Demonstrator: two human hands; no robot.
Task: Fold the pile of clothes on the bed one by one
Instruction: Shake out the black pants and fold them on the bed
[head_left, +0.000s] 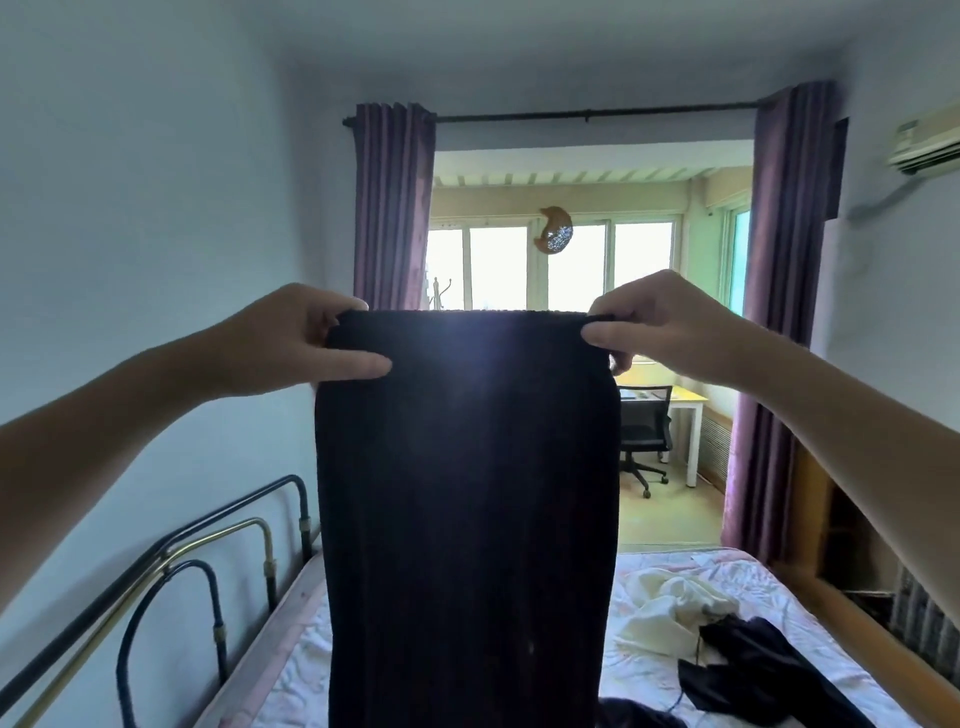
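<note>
Both forearms reach forward from the lower corners, and between them hangs a dark ribbed garment (467, 519), held up in front of the camera so that it blocks the middle of the view. Its top edge runs level from one hand to the other, and the cloth falls straight down past the lower edge of the frame over the bed (769, 597). At the upper left corner of the garment the left hand (306, 343) pinches the band, thumb lying flat across the near face and the curled fingers (343, 306) behind the cloth. At the upper right corner the right hand (665, 327) does the same, thumb pressed on the front and fingers wrapped over the top edge. On the pale patterned bed sheet to the right lie a crumpled cream garment (670, 608) and, just beside it and nearer the camera, a black garment (753, 670). A metal bed frame (208, 561) runs along the left wall. Farther back, purple curtains (392, 202) flank an opening to a bright room with windows, a worktop (685, 397) and a black office chair (644, 431).
</note>
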